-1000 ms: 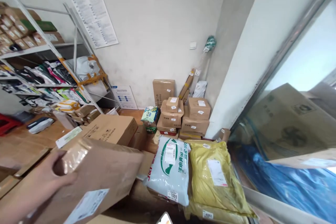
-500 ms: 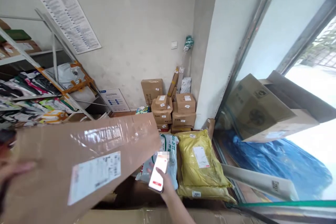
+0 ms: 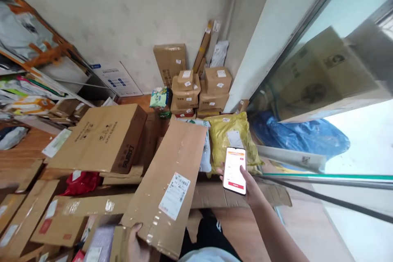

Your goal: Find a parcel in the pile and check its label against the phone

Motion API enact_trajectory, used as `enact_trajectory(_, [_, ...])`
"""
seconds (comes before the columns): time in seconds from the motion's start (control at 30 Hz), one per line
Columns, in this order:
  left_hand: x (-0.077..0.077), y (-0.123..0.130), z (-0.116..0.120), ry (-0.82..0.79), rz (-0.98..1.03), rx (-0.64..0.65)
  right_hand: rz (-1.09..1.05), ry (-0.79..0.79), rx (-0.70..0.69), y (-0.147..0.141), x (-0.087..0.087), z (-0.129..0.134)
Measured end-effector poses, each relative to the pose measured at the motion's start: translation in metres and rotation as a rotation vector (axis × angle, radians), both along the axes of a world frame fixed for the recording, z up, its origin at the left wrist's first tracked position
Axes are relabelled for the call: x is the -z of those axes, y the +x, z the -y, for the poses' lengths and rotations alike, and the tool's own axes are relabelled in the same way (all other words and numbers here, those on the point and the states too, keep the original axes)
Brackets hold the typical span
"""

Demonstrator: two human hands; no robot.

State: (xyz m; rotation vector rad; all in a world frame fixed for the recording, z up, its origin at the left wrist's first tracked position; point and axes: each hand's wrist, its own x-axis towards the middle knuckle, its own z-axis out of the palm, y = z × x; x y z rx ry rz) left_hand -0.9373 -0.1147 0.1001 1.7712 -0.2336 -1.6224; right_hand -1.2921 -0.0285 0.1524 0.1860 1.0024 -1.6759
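Note:
My left hand (image 3: 138, 245) grips the near left edge of a long cardboard box (image 3: 167, 163), its thumb on top and the other fingers hidden under it. A white shipping label (image 3: 174, 196) is stuck on the box's upper face. The box slants away from me, and its far end overlaps a pale blue-white bag (image 3: 206, 153). In my right hand (image 3: 250, 186) is a smartphone (image 3: 235, 171), wrapped by the fingers with the thumb at the screen's right side. Its lit screen shows a red bar near the bottom. Behind the phone lies a yellow parcel bag (image 3: 219, 139).
A large carton (image 3: 98, 137) stands left of the held box, with a red parcel (image 3: 82, 183) near it. Stacked small boxes (image 3: 184, 96) sit against the back wall. Several parcels crowd the lower left. A glass panel edge (image 3: 307, 177) runs along the right.
The view has tipped downward. The long box has swung from lying across the left to pointing away from me, its label turned with it. The phone remains in my right hand.

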Motion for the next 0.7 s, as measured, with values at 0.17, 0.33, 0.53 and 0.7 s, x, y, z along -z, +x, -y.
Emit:
enact_trajectory(0.17, [-0.002,-0.006,-0.001,0.112,-0.164,-0.083,0.114,0.02,-0.181,0.061,0.0,0.004])
enact_trajectory(0.33, [0.005,0.0,-0.001,0.152,-0.199,-0.103,-0.014,0.043,-0.135,0.09,0.004,0.013])
enact_trajectory(0.53, [0.006,0.001,0.003,0.183,-0.216,-0.05,-0.082,0.074,-0.142,0.094,-0.003,0.021])
enact_trajectory(0.7, [0.001,0.001,0.006,0.225,-0.235,0.005,-0.091,0.027,-0.172,0.099,-0.006,0.021])
